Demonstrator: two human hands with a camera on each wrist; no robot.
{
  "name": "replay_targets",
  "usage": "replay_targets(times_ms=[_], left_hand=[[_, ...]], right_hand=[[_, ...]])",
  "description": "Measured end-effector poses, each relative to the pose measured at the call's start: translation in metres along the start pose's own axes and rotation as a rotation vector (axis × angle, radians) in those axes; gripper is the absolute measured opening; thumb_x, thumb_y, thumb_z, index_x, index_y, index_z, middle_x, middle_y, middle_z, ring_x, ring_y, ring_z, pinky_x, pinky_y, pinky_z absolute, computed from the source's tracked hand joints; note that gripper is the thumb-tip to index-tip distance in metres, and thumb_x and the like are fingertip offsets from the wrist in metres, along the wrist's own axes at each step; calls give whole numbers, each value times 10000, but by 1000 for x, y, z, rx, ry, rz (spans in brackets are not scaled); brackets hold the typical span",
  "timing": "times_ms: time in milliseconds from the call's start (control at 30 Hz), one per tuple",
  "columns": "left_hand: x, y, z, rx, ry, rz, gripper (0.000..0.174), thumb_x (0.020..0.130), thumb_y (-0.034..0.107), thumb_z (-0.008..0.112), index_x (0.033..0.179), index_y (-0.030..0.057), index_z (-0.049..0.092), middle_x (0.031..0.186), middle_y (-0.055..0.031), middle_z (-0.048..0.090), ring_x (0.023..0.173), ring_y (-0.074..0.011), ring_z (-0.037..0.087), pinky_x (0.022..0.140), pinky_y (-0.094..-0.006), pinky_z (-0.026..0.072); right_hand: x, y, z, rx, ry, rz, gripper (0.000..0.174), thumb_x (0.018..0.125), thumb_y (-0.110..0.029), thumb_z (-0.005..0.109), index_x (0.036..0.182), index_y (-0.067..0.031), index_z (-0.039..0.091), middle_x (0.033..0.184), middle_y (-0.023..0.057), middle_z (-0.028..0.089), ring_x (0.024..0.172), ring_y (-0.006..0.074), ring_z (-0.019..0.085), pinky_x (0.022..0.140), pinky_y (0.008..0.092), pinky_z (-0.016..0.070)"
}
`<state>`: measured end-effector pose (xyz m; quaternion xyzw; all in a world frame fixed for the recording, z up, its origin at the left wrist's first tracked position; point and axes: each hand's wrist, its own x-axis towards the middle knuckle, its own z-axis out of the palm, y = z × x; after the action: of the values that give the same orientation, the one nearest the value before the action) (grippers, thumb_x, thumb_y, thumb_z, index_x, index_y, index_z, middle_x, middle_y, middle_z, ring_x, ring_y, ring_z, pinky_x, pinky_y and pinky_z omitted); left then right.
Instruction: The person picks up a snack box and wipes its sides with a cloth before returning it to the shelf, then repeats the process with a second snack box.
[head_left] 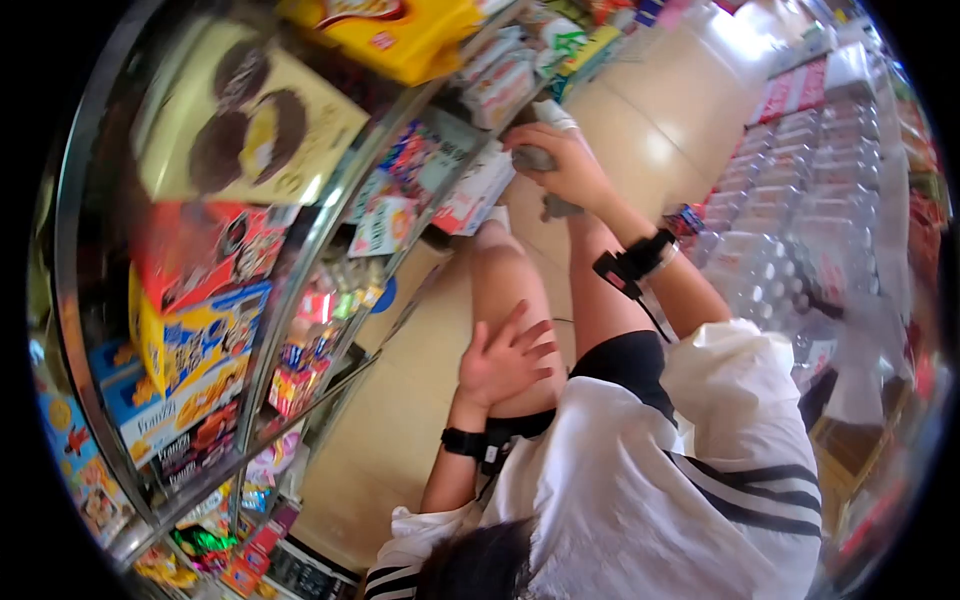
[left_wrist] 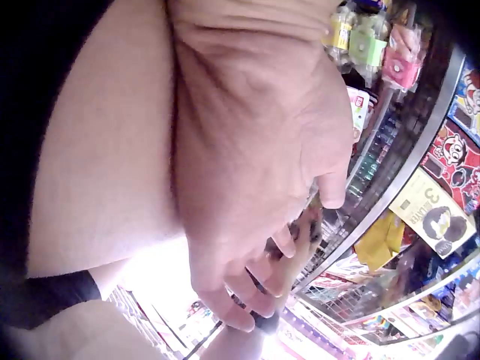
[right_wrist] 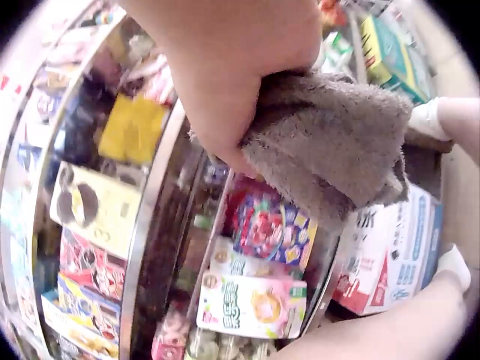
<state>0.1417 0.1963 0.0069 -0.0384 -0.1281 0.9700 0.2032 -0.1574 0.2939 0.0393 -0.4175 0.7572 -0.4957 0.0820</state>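
A grey-brown cloth (right_wrist: 330,139) is gripped in my right hand (head_left: 568,168), bunched under the curled fingers and hanging loosely in the right wrist view. That arm reaches forward past the knees, beside the lower shelf edge. Just below the cloth in the right wrist view are a white-and-pink packet (right_wrist: 251,306) and a colourful bag (right_wrist: 274,231). My left hand (head_left: 505,365) lies over the left thigh (head_left: 510,290) with its fingers spread, holding nothing. In the left wrist view its palm side and loosely bent fingers show against the leg.
Metal-edged shelves with boxed snacks (head_left: 200,330) line the left side. A white carton (right_wrist: 390,251) stands low beside the feet. Packs of clear bottles (head_left: 800,190) are stacked along the right. Tiled floor (head_left: 640,130) runs between them.
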Motion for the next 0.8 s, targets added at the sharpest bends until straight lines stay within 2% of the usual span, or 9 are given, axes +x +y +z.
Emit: replay_targets(times_ms=[133,200,233,267,300,433,533,633,800], left_hand=[[-4,3,-5,31,-24,-26,680,946,603,295,1510,295,71,1534,-96,226,1359,-342,282,1071,-550,273],[-9,7,-8,69,36,-56,681,933,619,316,1502,347,61,1538,-92,230,1365,-365,281,1074,-574,252],[-11,8,-8,66,42,-63,681,933,619,316,1502,347,61,1538,-92,230,1365,-365,281,1074,-574,252],[-11,9,-7,75,34,-64,680,933,622,314,1502,352,58,1539,-91,228,1368,-371,270,1076,-575,244],[-12,11,-7,85,25,-64,680,932,626,311,1501,356,56,1541,-89,225,1372,-376,258,1078,-576,237],[-20,14,-8,109,24,-65,685,925,646,303,1501,364,62,1545,-77,209,1349,-374,257,1085,-568,208],[-25,16,-8,132,-5,6,705,929,651,260,1510,314,48,1550,-96,175,1345,-395,258,1058,-573,242],[-34,18,-6,84,14,78,732,921,666,262,1513,289,55,1547,-129,162,1345,-407,253,1052,-580,242],[-34,19,0,35,52,87,772,920,654,294,1515,217,68,1507,-225,176,1338,-426,246,1040,-585,242]], right_hand=[[-107,46,-98,130,349,706,223,841,-33,608,1059,-69,636,882,41,661,702,121,615,590,274,511],[-166,85,-130,33,535,809,237,852,-42,597,1081,-91,639,908,35,659,649,117,616,557,247,503],[-195,106,-144,79,544,943,270,825,-47,603,1089,-92,639,916,64,664,691,143,634,623,274,510],[-230,140,-149,-226,553,849,314,784,-50,600,1097,-66,630,911,107,662,789,185,648,728,300,500],[-261,168,-155,-44,578,991,355,752,-78,614,1105,-49,625,937,147,656,909,228,634,816,318,472],[-359,264,-143,-287,446,1123,495,689,-116,671,1167,-14,593,1076,229,635,1053,367,580,938,378,434],[-416,317,-119,-549,335,1107,533,717,-137,725,1206,-11,555,1079,210,641,1062,323,595,933,354,447],[-363,362,-90,-615,177,1037,533,719,-132,721,1210,-11,551,1069,202,643,1049,310,596,921,352,452],[-157,445,23,-483,-24,747,534,723,-125,715,1216,-11,545,1053,189,647,1028,288,599,901,348,458]])
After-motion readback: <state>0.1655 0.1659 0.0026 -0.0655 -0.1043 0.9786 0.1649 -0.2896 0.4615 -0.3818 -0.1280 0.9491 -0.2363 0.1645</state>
